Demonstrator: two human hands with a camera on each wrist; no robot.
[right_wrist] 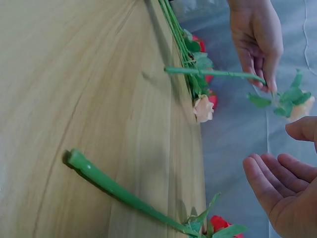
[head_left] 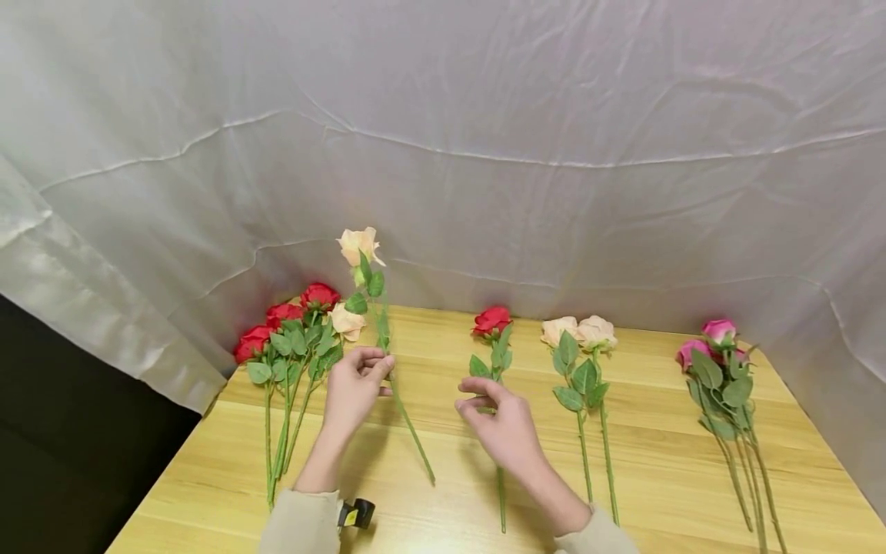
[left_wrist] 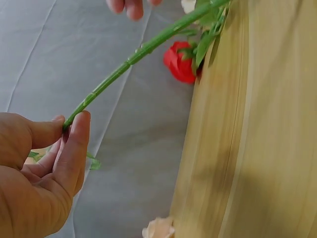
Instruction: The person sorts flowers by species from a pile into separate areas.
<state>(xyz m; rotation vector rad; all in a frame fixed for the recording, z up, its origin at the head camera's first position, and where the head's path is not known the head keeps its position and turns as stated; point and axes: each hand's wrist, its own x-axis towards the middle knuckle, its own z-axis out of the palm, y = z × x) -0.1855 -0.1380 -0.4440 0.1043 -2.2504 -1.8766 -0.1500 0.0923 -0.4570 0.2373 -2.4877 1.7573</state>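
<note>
Between thumb and fingers, my left hand [head_left: 356, 388] pinches the green stem of a peach rose [head_left: 360, 246], raised above the table with its bloom up and its stem slanting down to the right. In the left wrist view the stem [left_wrist: 133, 58] runs up from the fingertips. My right hand [head_left: 501, 423] hovers over a single red rose [head_left: 492, 321] lying on the table; its fingers are relaxed with nothing between them. The right wrist view shows this right hand [right_wrist: 287, 188] with thumb and fingers apart, beside the red rose's stem [right_wrist: 119, 191].
Several red roses [head_left: 284, 314] and one peach rose [head_left: 348, 322] lie at the left of the wooden table [head_left: 429, 523]. Two peach roses [head_left: 595, 333] lie right of centre, pink roses [head_left: 720, 332] at far right. A grey cloth [head_left: 484, 215] hangs behind.
</note>
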